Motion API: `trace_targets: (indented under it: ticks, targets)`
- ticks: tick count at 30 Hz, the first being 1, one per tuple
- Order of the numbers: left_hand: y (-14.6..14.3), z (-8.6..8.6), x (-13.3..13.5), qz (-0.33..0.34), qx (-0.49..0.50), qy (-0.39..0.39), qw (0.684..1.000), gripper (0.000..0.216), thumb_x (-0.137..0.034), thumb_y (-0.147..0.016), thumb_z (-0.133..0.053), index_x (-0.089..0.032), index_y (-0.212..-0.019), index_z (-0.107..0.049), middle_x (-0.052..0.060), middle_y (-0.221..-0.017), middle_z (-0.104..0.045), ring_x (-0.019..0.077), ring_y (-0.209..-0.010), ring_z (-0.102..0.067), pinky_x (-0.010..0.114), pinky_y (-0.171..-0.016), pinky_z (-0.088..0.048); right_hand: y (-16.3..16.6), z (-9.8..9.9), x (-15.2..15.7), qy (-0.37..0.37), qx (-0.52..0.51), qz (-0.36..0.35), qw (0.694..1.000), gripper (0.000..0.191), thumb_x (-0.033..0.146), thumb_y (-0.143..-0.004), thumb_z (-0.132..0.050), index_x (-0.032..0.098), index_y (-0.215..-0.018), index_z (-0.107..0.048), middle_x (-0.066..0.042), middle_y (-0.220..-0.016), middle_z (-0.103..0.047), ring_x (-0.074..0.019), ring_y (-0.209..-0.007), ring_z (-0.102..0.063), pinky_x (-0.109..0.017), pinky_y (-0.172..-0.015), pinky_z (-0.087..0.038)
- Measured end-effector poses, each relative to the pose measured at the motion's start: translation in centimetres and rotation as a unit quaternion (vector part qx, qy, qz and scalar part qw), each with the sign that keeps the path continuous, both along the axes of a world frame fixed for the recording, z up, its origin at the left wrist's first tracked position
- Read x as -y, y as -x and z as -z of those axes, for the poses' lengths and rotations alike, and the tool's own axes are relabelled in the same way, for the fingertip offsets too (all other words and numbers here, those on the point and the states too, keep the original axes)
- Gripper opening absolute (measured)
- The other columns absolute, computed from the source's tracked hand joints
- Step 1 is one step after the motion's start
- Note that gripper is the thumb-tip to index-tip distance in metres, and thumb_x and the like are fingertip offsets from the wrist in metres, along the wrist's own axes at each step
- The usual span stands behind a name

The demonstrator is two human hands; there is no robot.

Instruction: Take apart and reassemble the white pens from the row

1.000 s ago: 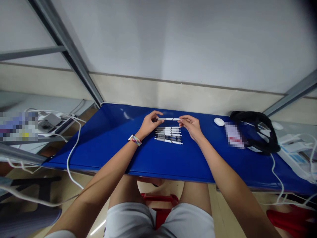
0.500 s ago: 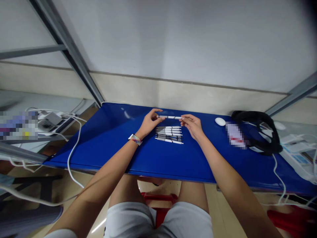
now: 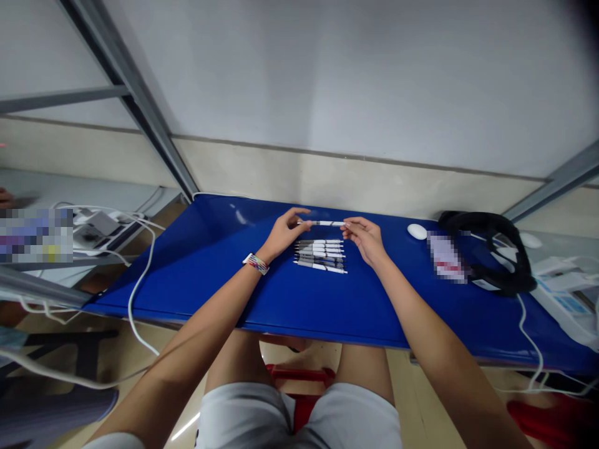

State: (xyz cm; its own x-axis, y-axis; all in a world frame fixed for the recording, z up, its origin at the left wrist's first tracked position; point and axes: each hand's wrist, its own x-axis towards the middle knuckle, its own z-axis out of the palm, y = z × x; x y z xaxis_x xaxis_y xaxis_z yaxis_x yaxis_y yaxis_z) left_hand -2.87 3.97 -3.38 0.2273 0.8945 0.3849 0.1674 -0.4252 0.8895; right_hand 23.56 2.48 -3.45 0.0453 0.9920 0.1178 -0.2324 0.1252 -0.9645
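Observation:
Between my two hands a white and grey pen (image 3: 327,223) lies level, just beyond a row of pens. My left hand (image 3: 286,231) pinches its dark tip end between thumb and fingers. At the other end, my right hand (image 3: 364,236) holds the pen with thumb and fingertips. Nearer to me, several similar pens (image 3: 321,255) lie side by side on the blue table (image 3: 201,280), their tips toward the left. A colourful woven band (image 3: 256,263) circles my left wrist.
On the right are a white rounded object (image 3: 417,232), a blurred-out packet (image 3: 447,259) and a black headband-like device (image 3: 510,249) with a white cable. A white cable (image 3: 140,280) hangs over the table's left side. Behind the table stands a pale wall (image 3: 327,181).
Both hands keep the pen in nearly the same place. The whole view has shifted slightly. At the far left edge, part of another person's hand now shows.

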Motion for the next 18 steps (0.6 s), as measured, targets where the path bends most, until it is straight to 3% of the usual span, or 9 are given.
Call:
trace_targets:
  ticks: [2, 4, 6, 11, 15, 18]
  targets:
    - [0.0, 0.1, -0.1, -0.002, 0.009, -0.005, 1.0, 0.036, -0.044, -0.089, -0.083, -0.02, -0.116, -0.076, 0.004, -0.086, -0.077, 0.0169, -0.073, -0.064, 0.031, -0.072, -0.047, 0.0, 0.0, 0.0, -0.005, -0.005, 0.002, 1.0, 0.036, 0.041, -0.066, -0.097, 0.021, -0.09, -0.081, -0.005, -0.08, -0.079, -0.0164, -0.07, -0.068, -0.033, -0.069, -0.058]
    - [0.1, 0.2, -0.3, -0.015, 0.008, 0.008, 1.0, 0.028, -0.046, -0.091, -0.079, -0.019, -0.097, -0.078, 0.004, -0.082, -0.076, 0.0169, -0.073, -0.064, 0.032, -0.072, -0.047, 0.0, 0.0, 0.0, -0.01, -0.009, 0.003, 1.0, 0.034, 0.04, -0.066, -0.097, 0.021, -0.09, -0.081, -0.005, -0.08, -0.079, -0.0163, -0.07, -0.068, -0.032, -0.069, -0.057]
    - [0.2, 0.4, -0.5, -0.029, 0.005, 0.023, 0.999, 0.032, -0.05, -0.095, -0.074, -0.019, -0.087, -0.078, 0.005, -0.077, -0.075, 0.0176, -0.073, -0.064, 0.032, -0.073, -0.047, -0.1, 0.0, -0.1, -0.013, -0.012, 0.002, 1.0, 0.033, 0.038, -0.067, -0.096, 0.021, -0.091, -0.081, -0.005, -0.081, -0.079, -0.016, -0.071, -0.068, -0.031, -0.069, -0.057]
    - [0.3, 0.4, -0.5, -0.041, 0.037, 0.027, 0.998, 0.031, -0.046, -0.088, -0.081, -0.019, -0.102, -0.083, 0.006, -0.089, -0.08, 0.0197, -0.081, -0.069, 0.034, -0.078, -0.051, -0.7, 0.2, -0.5, 0.015, -0.062, 0.016, 0.998, 0.027, 0.034, -0.07, -0.092, 0.021, -0.09, -0.081, -0.004, -0.08, -0.077, -0.0156, -0.071, -0.067, -0.03, -0.069, -0.057]
    - [0.3, 0.4, -0.6, -0.038, 0.062, 0.03, 0.997, 0.028, -0.044, -0.09, -0.079, -0.019, -0.101, -0.083, 0.008, -0.099, -0.082, 0.0227, -0.094, -0.072, 0.038, -0.09, -0.054, -1.1, 0.3, -1.0, 0.038, -0.094, 0.041, 0.994, 0.021, 0.031, -0.069, -0.088, 0.022, -0.086, -0.078, -0.003, -0.076, -0.074, -0.0154, -0.068, -0.065, -0.029, -0.065, -0.056]
    - [0.4, 0.5, -0.7, -0.039, 0.065, 0.028, 0.997, 0.027, -0.042, -0.089, -0.079, -0.019, -0.104, -0.083, 0.009, -0.102, -0.082, 0.0221, -0.094, -0.072, 0.038, -0.09, -0.055, -1.3, 0.4, -1.2, 0.047, -0.106, 0.049, 0.992, 0.019, 0.029, -0.068, -0.086, 0.022, -0.084, -0.077, -0.003, -0.073, -0.074, -0.015, -0.066, -0.064, -0.028, -0.063, -0.056]
